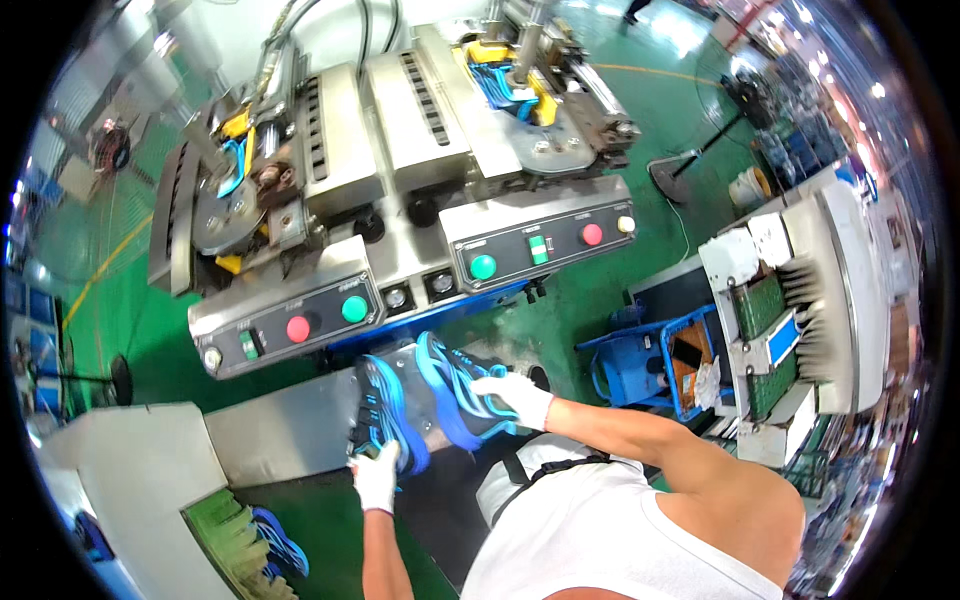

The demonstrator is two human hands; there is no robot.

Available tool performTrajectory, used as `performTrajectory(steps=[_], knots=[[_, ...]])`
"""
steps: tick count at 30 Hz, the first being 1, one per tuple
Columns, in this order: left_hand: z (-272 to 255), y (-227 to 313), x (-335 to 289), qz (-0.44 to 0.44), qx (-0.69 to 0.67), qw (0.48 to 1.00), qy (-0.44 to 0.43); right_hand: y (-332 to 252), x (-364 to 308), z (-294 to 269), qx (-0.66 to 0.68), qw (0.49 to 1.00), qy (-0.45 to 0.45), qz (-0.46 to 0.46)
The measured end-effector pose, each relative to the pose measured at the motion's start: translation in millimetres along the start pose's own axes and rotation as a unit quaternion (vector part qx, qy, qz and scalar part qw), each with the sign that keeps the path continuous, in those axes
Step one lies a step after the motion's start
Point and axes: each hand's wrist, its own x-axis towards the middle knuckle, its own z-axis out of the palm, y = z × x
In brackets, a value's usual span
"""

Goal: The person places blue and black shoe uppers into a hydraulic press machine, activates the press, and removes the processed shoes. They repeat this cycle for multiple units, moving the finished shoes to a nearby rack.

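In white gloves, both my hands are closed on a pair of blue-and-black sports shoes over a metal ledge. My left hand [375, 478] grips the near end of the left shoe [392, 412], whose side shows a wavy blue sole. With its fingers wrapped on the side of the right shoe [445, 392], my right hand [515, 398] holds that one slightly tilted. The two shoes lie side by side, pointing away from me. Just beyond them is the control panel of a two-station metal machine [400, 230].
The machine has green and red buttons [483, 267] and blue parts clamped in its stations [505, 88]. A metal ledge [270, 430] runs left to a conveyor opening with green strips [215, 530] and a blue shoe [280, 540]. To the right stand a blue chair [630, 368] and a bristle-fringed machine [850, 300].
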Motion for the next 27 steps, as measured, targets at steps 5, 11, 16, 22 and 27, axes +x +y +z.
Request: performTrajectory(steps=[5, 11, 16, 22, 27], knots=[[37.9, 113.6, -71.0, 0.09, 0.019, 0.976, -0.199, -23.3, -126.3, -83.5, 0.038, 0.981, 0.179, -0.058], [147.5, 260.4, -145.3, 0.339, 0.067, 0.886, -0.308, -39.3, -259.4, -171.5, 0.19, 0.883, 0.33, -0.273], [237.3, 358.5, -220.4, 0.411, 0.207, 0.812, -0.357, -28.5, -351.8, -255.1, 0.26, 0.766, 0.442, -0.388], [382.6, 493.9, -331.5, 0.54, 0.169, 0.74, -0.364, -48.2, -454.9, -354.5, 0.091, 0.546, 0.774, -0.307], [544.1, 583.4, -410.4, 0.729, 0.124, 0.608, -0.29, -90.6, -494.6, -474.3, -0.044, 0.518, 0.837, -0.168]])
